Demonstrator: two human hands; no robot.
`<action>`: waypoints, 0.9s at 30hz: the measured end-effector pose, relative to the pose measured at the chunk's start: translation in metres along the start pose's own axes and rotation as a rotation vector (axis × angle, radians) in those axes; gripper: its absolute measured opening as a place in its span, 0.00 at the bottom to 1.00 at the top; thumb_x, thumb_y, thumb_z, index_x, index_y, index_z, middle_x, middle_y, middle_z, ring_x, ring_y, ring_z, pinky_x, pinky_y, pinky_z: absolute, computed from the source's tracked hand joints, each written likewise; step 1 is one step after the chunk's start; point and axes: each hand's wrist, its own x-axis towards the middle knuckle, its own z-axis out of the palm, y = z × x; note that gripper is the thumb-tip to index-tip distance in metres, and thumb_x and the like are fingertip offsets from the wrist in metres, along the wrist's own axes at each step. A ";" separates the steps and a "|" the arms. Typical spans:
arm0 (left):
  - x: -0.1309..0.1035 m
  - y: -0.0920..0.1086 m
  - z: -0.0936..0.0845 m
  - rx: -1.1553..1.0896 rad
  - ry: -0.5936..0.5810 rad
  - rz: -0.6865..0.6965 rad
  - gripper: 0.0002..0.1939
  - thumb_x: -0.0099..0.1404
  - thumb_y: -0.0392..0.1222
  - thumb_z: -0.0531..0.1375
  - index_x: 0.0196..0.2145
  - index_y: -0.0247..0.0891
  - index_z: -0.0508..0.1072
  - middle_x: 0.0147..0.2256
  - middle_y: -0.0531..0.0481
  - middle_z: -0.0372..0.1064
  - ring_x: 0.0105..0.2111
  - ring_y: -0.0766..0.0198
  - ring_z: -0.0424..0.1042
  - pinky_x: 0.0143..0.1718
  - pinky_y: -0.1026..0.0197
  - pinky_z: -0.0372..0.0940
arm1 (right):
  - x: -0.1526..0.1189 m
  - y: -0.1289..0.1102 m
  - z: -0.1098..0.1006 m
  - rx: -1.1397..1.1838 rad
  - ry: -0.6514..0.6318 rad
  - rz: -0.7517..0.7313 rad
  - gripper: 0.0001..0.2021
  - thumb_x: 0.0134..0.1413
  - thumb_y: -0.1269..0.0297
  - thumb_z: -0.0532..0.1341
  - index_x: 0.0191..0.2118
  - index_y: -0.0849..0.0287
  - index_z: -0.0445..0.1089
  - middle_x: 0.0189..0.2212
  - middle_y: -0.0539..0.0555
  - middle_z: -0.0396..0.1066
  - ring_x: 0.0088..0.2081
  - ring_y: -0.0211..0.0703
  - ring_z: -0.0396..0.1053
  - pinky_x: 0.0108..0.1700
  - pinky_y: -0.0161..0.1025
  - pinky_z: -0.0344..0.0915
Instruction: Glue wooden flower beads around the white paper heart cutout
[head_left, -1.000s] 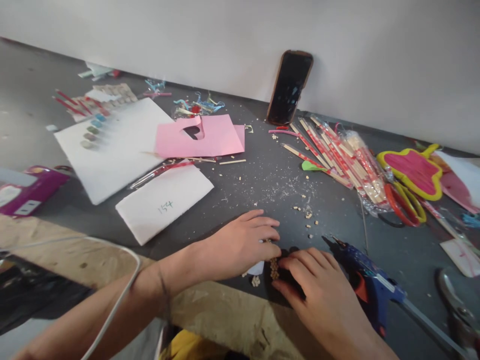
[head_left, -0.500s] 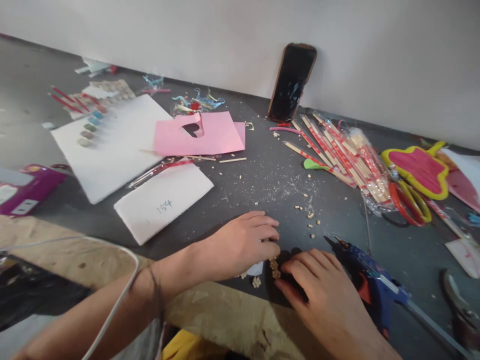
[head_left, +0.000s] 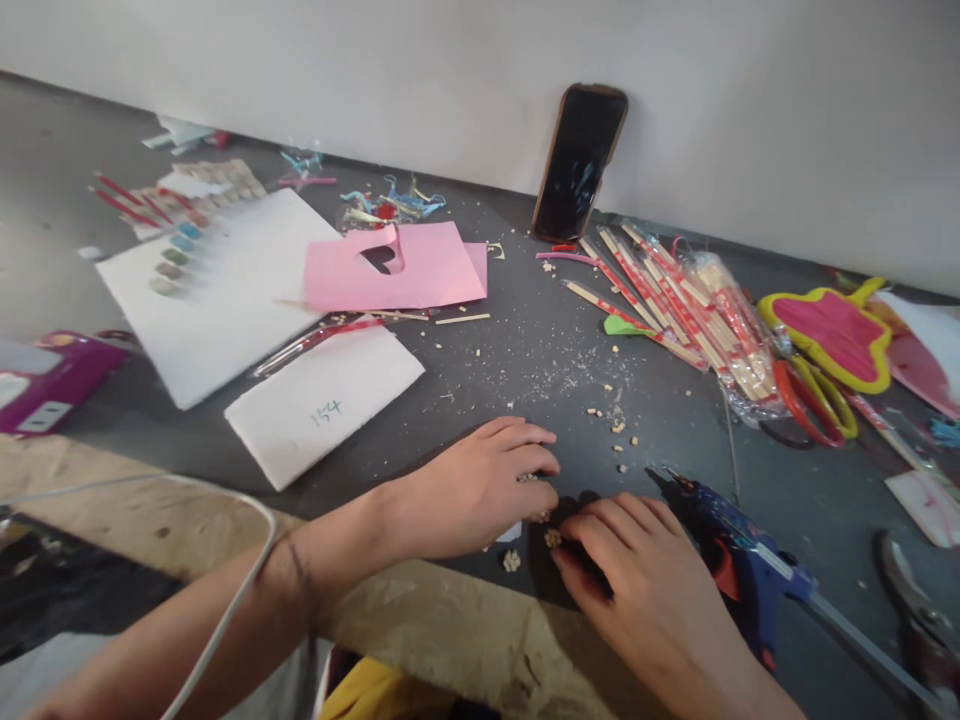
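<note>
Has a plain, pale grey wall (head_left: 375,80) at the back, meeting a dark grey tabletop (head_left: 457,390) along a line sloping down to the right. Beneath the near edge, shows a tan, mottled floor (head_left: 420,620), darkly stained in spots. Catches soft light, with a dull sheen on the tabletop at left

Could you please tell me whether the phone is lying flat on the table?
No, the phone stands on end, propped against the pale wall.
</note>
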 end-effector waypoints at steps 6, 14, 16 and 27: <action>0.000 0.001 -0.002 0.022 -0.009 0.007 0.10 0.65 0.34 0.56 0.43 0.42 0.72 0.48 0.47 0.68 0.58 0.52 0.58 0.60 0.46 0.52 | 0.000 0.000 0.000 -0.028 0.011 -0.014 0.05 0.56 0.69 0.57 0.31 0.56 0.69 0.27 0.49 0.71 0.32 0.41 0.65 0.38 0.40 0.54; 0.000 0.000 -0.003 0.020 -0.021 0.008 0.10 0.67 0.34 0.52 0.41 0.43 0.72 0.50 0.48 0.67 0.58 0.53 0.58 0.61 0.46 0.51 | -0.001 0.002 0.001 0.014 -0.002 -0.003 0.04 0.57 0.64 0.59 0.33 0.55 0.69 0.29 0.48 0.71 0.33 0.41 0.64 0.40 0.42 0.54; 0.000 0.000 -0.002 0.020 -0.021 0.013 0.11 0.67 0.33 0.52 0.41 0.43 0.72 0.50 0.48 0.66 0.58 0.53 0.58 0.60 0.46 0.51 | -0.002 0.003 0.001 0.014 -0.008 -0.009 0.04 0.57 0.62 0.59 0.33 0.55 0.69 0.29 0.48 0.71 0.33 0.41 0.65 0.39 0.41 0.54; -0.002 -0.002 -0.006 0.029 -0.004 0.050 0.16 0.61 0.29 0.53 0.45 0.38 0.71 0.50 0.44 0.66 0.58 0.52 0.58 0.60 0.48 0.54 | -0.001 -0.001 0.005 0.004 0.011 0.008 0.05 0.58 0.65 0.59 0.32 0.55 0.70 0.28 0.49 0.72 0.33 0.41 0.64 0.39 0.41 0.54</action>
